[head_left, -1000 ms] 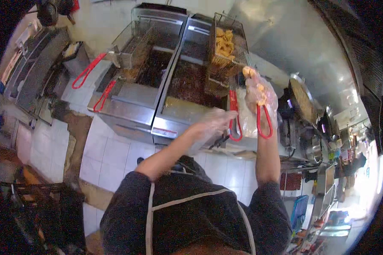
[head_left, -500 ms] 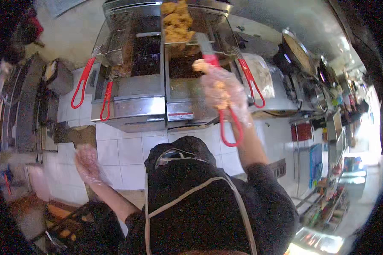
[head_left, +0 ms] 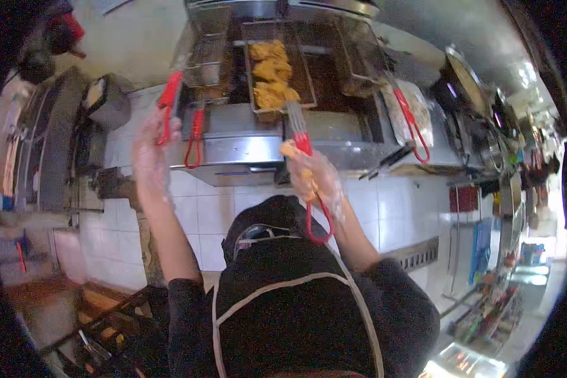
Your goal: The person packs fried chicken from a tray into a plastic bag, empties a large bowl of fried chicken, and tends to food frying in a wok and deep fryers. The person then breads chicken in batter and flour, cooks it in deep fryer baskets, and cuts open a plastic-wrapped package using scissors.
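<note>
My right hand (head_left: 315, 179), in a clear plastic glove with crumbly orange-yellow coating on it, is closed round the red handle of a fryer basket (head_left: 312, 82). Golden fried chicken pieces (head_left: 272, 75) lie along the basket's left side, above the fryer. At the left, my gloved left hand (head_left: 151, 148) is up at the red looped handle (head_left: 170, 94) of another wire basket (head_left: 205, 60); its fingers are bent round the loop, slightly blurred. Beside it, a second red handle (head_left: 196, 138) hangs over the fryer's front untouched.
The steel fryer front (head_left: 242, 150) spans the space ahead. To the right are another basket (head_left: 359, 60) with a red handle (head_left: 411, 126), a plastic bag (head_left: 409, 120), and a large pan (head_left: 466, 82). White floor tiles (head_left: 214, 214) lie below.
My left hand has risen from low at the left to the left basket's handle. The chicken basket in my right hand has come nearer to me, and the view has shifted.
</note>
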Tool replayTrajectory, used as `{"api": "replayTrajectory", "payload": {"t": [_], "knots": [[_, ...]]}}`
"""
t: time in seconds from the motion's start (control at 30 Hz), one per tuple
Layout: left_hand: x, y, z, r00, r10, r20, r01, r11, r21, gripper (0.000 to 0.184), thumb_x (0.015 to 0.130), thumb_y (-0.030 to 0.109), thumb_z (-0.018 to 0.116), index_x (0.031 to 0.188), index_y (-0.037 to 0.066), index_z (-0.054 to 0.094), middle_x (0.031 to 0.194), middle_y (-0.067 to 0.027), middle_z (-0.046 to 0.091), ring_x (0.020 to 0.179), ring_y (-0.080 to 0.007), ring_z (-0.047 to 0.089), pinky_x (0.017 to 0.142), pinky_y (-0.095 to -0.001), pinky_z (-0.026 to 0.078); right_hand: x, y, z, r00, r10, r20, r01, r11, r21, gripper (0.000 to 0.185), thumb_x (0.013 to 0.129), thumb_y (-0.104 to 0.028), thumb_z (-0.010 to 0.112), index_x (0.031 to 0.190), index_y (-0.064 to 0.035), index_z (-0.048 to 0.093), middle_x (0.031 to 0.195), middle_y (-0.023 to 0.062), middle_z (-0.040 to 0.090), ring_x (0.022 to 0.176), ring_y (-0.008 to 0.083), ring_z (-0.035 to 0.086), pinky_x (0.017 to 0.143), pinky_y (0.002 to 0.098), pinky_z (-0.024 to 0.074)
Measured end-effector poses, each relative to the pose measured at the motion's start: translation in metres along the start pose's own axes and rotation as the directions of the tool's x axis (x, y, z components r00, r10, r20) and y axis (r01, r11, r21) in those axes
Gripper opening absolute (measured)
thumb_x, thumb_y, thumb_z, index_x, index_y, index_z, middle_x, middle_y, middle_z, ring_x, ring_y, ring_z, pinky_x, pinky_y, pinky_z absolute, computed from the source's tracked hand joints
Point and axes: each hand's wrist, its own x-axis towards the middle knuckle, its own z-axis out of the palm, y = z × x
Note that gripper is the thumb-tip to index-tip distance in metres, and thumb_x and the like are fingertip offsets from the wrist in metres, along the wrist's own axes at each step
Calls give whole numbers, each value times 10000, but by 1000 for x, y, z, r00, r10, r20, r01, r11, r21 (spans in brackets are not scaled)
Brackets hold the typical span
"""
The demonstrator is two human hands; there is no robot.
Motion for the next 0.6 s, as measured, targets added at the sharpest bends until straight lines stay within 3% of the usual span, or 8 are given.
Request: {"api": "replayTrajectory", "payload": {"t": [0.03,0.1,0.17,0.2,0.33,0.37,0.43,0.6], "knots": [[3,5,-3,999,27,-22,-27,1000,2,412,869,248,549,1177,-15,471,1002,-118,611,801,-193,608,669,-264,471,1,2,0,1000,-24,18,23,998,62,235,895,-236,504,1044,-55,510,518,-32,402,334,68,364,277,211,280],[5,6,-1,981,-195,7,195,978,-76,367,868,205,545,1158,-13,492,968,-102,628,698,-135,584,583,-209,451,19,-4,-1,999,-14,36,12,999,50,237,901,-226,484,1060,-50,488,536,-30,403,367,72,394,298,218,312],[-5,-3,-1,982,-180,52,181,983,-12,354,861,196,544,1147,-8,504,965,-112,635,630,-96,539,560,-193,432,39,-10,-1,986,-46,160,-17,928,372,221,894,-214,496,1047,-56,470,565,-26,428,401,74,419,328,223,338],[-13,-1,2,981,-191,4,191,981,27,345,862,204,539,1133,-8,515,962,-114,635,623,-84,529,553,-181,419,17,3,-10,993,-111,31,99,958,271,177,881,-193,520,999,-76,460,596,-31,442,436,70,426,360,226,349],[15,14,5,986,-166,2,166,983,75,317,868,212,521,1095,-5,561,898,-74,642,674,-64,523,605,-174,396,19,-6,-9,996,-55,-70,67,980,189,155,870,-208,550,941,-96,470,613,-55,408,473,59,403,390,205,344],[3,4,6,984,-178,-18,179,979,101,313,864,199,530,1103,-1,567,883,-48,646,744,-68,549,658,-188,405,-5,-6,24,925,-378,-42,359,904,-230,195,859,-260,572,920,-96,485,588,-60,392,459,60,383,375,194,303],[7,-15,-13,990,-115,78,118,992,-39,293,857,183,546,1063,-24,574,880,-69,645,765,-77,557,651,-175,404,-16,-14,24,967,-162,-195,146,985,-96,199,865,-283,551,887,-96,486,560,-63,359,440,62,347,379,202,271],[-2,-2,20,981,-192,-11,192,981,21,262,841,180,566,1001,-27,586,856,-59,636,672,-32,495,591,-160,374,6,-23,-4,992,-122,-22,124,978,167,160,877,-253,503,872,-94,487,547,-44,345,428,74,335,385,231,283]]}}
